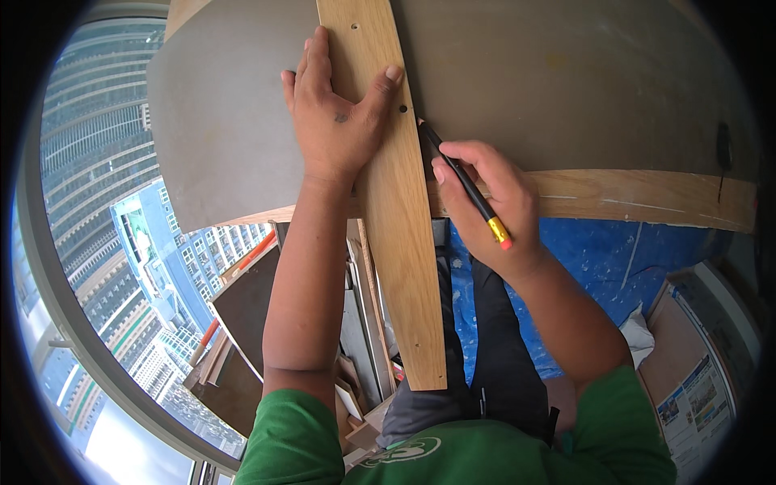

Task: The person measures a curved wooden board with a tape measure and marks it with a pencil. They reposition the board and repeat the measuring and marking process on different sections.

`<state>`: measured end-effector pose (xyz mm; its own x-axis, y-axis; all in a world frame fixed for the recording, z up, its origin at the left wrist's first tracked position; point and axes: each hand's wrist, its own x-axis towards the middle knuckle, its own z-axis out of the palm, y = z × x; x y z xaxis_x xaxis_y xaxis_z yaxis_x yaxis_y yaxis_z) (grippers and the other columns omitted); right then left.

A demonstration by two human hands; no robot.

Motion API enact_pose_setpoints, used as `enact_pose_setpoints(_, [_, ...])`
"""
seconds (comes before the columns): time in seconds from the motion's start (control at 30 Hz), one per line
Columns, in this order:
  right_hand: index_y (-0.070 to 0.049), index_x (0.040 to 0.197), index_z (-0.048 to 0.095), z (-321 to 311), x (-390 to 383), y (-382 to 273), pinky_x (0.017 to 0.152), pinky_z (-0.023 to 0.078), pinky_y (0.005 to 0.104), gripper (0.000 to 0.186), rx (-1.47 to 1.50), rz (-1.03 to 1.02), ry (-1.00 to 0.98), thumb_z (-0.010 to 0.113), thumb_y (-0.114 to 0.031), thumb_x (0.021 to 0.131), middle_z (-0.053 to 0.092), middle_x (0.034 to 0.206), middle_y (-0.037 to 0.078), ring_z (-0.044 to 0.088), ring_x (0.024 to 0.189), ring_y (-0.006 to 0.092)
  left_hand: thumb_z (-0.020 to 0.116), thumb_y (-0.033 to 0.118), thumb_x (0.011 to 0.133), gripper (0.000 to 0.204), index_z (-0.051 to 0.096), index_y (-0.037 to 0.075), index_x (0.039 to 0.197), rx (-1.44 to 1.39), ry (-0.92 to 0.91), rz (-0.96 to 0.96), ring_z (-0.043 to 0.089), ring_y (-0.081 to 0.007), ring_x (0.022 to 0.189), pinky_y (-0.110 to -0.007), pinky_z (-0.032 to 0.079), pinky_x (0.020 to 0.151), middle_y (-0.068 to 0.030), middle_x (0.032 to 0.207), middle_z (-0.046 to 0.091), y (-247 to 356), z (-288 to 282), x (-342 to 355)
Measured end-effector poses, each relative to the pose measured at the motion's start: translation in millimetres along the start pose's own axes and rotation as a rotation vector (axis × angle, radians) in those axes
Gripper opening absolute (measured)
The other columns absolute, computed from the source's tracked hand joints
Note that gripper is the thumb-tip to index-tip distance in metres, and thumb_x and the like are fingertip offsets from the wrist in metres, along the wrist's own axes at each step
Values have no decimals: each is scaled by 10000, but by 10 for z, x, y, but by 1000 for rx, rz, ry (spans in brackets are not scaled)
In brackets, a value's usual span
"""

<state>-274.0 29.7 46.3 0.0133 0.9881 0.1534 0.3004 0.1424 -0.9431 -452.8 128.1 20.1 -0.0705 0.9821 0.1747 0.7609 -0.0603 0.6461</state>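
From my distant seat I begin at the left, where a tall window (101,153) curves round the workplace. Next comes the left hand (335,121), straddling the left edge of a wooden board (398,234); its fingers are spread and grasp nothing, the thumb lying flat on the wood. The board lies across a brown panel (566,89), its near end jutting past the front edge toward the lap. Right of it, the right hand (505,198) pinches a black pencil (465,178), tip just beside the board's right edge; I cannot tell whether it touches the panel. Below the panel's front edge, a blue sheet (550,263) spreads.

My worry at left is light pressure: I judge the board could swivel if that palm eases, since its overhanging end would lever easily if knocked. At right, pushing the pencil hard sideways might nudge the board, and a changing slant could make its tip wander.

I count two hands, one board, one pencil, one panel and one dark round spot (403,108) near the board's right edge.
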Motion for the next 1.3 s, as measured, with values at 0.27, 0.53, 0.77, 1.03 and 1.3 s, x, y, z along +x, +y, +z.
enact_pose_setpoints(0.27, [5,1076,669,40,222,82,638,542,323,154,42,48,1,709,-25,930,683,793,123,679,666,202,805,479,845,946,442,-102,1497,2,0,6,465,-386,1459,-537,133,1270,-281,1449,577,31,0,-2])
enact_pose_setpoints(0.53, [27,1088,659,-513,-501,-525,650,542,294,187,-29,210,-273,724,17,913,702,835,106,685,698,166,797,504,850,963,427,-84,1516,-27,-26,1,411,-370,1502,-544,120,1277,-262,1491,546,-37,23,18])
enact_pose_setpoints(0.77, [42,1122,644,-1254,-901,-719,717,503,228,159,227,725,-78,692,-14,981,684,873,41,626,799,65,860,486,817,1039,368,-58,1553,13,79,21,375,-422,1488,-558,259,1222,-263,1534,484,70,-132,-113])
enact_pose_setpoints(1.03, [17,1094,645,-1779,-1874,-609,684,498,245,157,87,945,-131,704,-55,967,673,849,22,617,760,68,947,536,665,1429,61,17,1660,160,-272,-396,417,-497,1377,-537,391,1132,-345,1497,361,780,-637,-2463])
enact_pose_setpoints(1.3, [-15,1025,659,-2261,-2057,-615,633,478,256,107,-178,913,-179,706,-64,942,655,776,4,586,702,63,919,293,660,1246,188,-24,1618,-80,-316,-623,564,-436,1322,-453,485,1091,-316,1473,500,969,-1063,-2406])
